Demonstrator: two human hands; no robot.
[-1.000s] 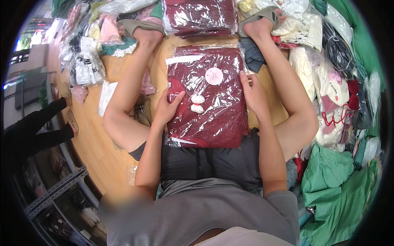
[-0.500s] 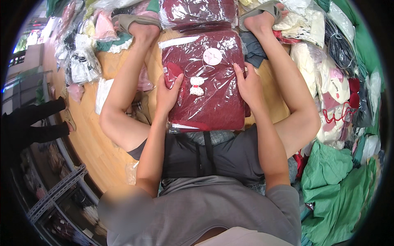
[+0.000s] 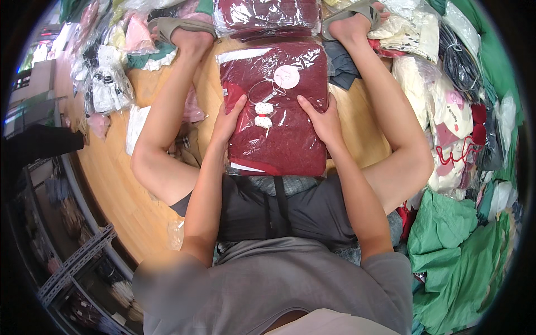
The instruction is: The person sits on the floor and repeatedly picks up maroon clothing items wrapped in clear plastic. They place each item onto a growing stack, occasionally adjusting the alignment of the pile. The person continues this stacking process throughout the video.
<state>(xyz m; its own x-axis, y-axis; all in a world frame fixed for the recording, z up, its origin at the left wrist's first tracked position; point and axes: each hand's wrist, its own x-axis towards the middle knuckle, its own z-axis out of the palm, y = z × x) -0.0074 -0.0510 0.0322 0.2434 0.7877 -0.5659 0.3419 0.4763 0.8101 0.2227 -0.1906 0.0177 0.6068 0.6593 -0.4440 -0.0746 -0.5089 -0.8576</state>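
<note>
With plastic this slick, we do well to press evenly from both sides — our thumbs [image 3: 238,104] clear of the white charm [image 3: 263,115]. The dark red bagged garment [image 3: 285,142] lies between our legs [image 3: 173,100], a similar bagged stack [image 3: 268,14] at its 12 o'clock. Our left hand [image 3: 228,120] clasps its 9 o'clock edge, our right hand [image 3: 324,121] its 3 o'clock — thumbs on top, other fingers mostly hidden.

Glossy plastic packet [image 3: 293,142], smooth wooden floor [image 3: 117,178]
</note>
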